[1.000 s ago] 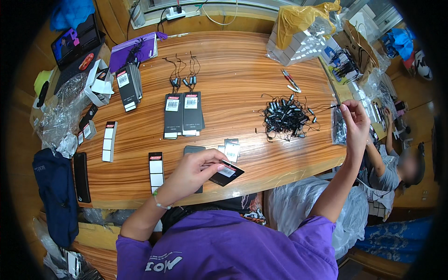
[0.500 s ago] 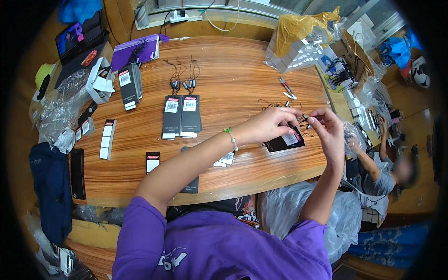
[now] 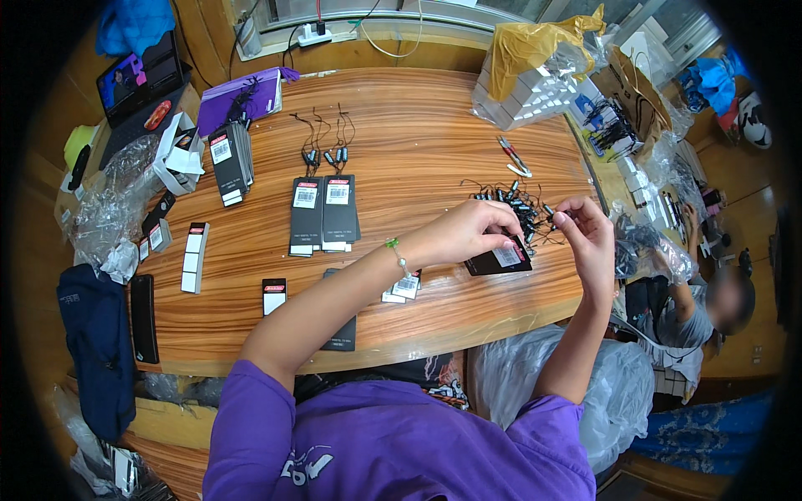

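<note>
My left hand (image 3: 478,230) is closed on a dark hang tag (image 3: 491,265) with a white barcode label, held low over the right side of the table. Just to its right, my right hand (image 3: 588,234) pinches a black string with a small clasp (image 3: 549,210). Behind and between the hands lies a heap of black hang-tag strings (image 3: 522,200) with small bluish-grey clasps. Two stacks of strung hang tags (image 3: 339,213) lie at the middle left, their cords stretching away from me.
Beyond the hands rest red-handled snippers (image 3: 514,157). A plastic-wrapped stack of white boxes (image 3: 535,92) stands at the far right. More tag stacks (image 3: 230,163), a purple notebook (image 3: 251,98) and a laptop (image 3: 138,79) are leftward. Another person (image 3: 689,309) sits at right.
My left hand has drawn the hang tag slightly left and nearer, away from my right hand. More of the string heap now shows between them. My right hand has barely moved.
</note>
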{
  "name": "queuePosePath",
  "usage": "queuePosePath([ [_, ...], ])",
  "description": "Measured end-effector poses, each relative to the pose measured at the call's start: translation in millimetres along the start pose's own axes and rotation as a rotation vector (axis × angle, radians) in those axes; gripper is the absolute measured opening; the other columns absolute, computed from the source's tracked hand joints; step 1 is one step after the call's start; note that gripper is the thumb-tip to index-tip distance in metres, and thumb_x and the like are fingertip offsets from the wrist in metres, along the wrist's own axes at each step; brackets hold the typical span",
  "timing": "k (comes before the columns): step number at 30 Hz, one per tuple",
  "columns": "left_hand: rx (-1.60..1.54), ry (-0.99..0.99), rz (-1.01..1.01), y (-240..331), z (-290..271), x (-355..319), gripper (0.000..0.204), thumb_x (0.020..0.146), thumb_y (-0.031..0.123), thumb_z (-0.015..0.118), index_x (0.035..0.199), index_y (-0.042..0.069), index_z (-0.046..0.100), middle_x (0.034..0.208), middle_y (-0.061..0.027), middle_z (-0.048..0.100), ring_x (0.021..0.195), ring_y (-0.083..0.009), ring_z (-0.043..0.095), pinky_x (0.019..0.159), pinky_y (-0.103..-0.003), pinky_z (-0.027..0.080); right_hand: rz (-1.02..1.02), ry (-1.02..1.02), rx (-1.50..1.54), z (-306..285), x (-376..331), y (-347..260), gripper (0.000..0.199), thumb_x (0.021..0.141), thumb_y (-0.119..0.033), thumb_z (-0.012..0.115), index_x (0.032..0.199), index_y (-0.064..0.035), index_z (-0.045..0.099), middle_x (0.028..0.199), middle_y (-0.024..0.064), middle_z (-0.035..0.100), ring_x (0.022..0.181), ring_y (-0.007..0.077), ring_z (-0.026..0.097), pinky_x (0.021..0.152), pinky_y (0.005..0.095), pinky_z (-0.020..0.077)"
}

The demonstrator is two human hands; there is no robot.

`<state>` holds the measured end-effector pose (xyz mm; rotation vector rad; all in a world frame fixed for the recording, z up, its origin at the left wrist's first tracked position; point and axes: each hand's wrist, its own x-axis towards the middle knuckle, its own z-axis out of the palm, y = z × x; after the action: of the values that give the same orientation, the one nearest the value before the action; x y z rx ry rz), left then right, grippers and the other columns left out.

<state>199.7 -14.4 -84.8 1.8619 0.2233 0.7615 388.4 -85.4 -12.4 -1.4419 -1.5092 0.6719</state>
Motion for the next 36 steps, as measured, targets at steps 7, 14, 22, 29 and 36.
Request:
queuePosePath([
  [7,0.034,-0.016,0.002,5.2,-2.6,-2.7,0.015,0.080,0.010,0.060,0.092,0.000,0.062,0.092,-0.0072,0.058,0.085,-0.0190,0.055,0.077,-0.029,0.044,0.011,0.011,0.091,1.6,-1.9,-0.5,0.009,0.080,-0.001,0.061,0.087,0.0014,0.056,0.080,0.0019,0.056,0.075,0.0073,0.052,0.069,0.0203,0.0417],
  [14,0.018,0.054,0.022,8.6,-2.8,-5.8,0.014,0.080,0.009,0.060,0.092,0.002,0.064,0.110,-0.0078,0.056,0.095,-0.0206,0.056,0.082,-0.030,0.044,0.020,-0.003,0.156,0.1,-4.9,-1.3,0.010,0.081,-0.001,0.061,0.089,0.0012,0.056,0.083,0.0020,0.057,0.077,0.0074,0.053,0.070,0.0201,0.0420],
  [22,0.029,0.051,0.021,11.2,6.7,4.3,0.014,0.080,0.008,0.060,0.091,0.003,0.065,0.097,-0.0085,0.061,0.088,-0.0187,0.058,0.078,-0.028,0.045,0.021,-0.039,0.134,2.2,-6.9,-4.4,0.009,0.080,0.002,0.060,0.088,0.0017,0.057,0.082,0.0022,0.057,0.076,0.0073,0.053,0.069,0.0203,0.0421],
  [29,0.102,0.041,0.008,17.7,2.9,1.1,0.014,0.079,0.007,0.060,0.091,0.002,0.065,0.079,-0.0079,0.058,0.074,-0.0184,0.057,0.067,-0.029,0.045,0.019,-0.021,0.137,2.7,-9.4,-0.4,0.008,0.079,0.001,0.061,0.086,0.0022,0.058,0.081,0.0026,0.058,0.075,0.0072,0.053,0.068,0.0200,0.0421],
  [36,0.151,-0.019,-0.044,20.7,-0.3,-1.2,0.014,0.078,0.008,0.060,0.090,0.002,0.065,0.079,-0.0096,0.058,0.074,-0.0217,0.058,0.068,-0.031,0.046,0.037,-0.019,0.113,6.7,-11.3,5.4,0.007,0.080,0.000,0.061,0.086,0.0023,0.059,0.082,0.0026,0.059,0.075,0.0071,0.053,0.068,0.0197,0.0423],
])
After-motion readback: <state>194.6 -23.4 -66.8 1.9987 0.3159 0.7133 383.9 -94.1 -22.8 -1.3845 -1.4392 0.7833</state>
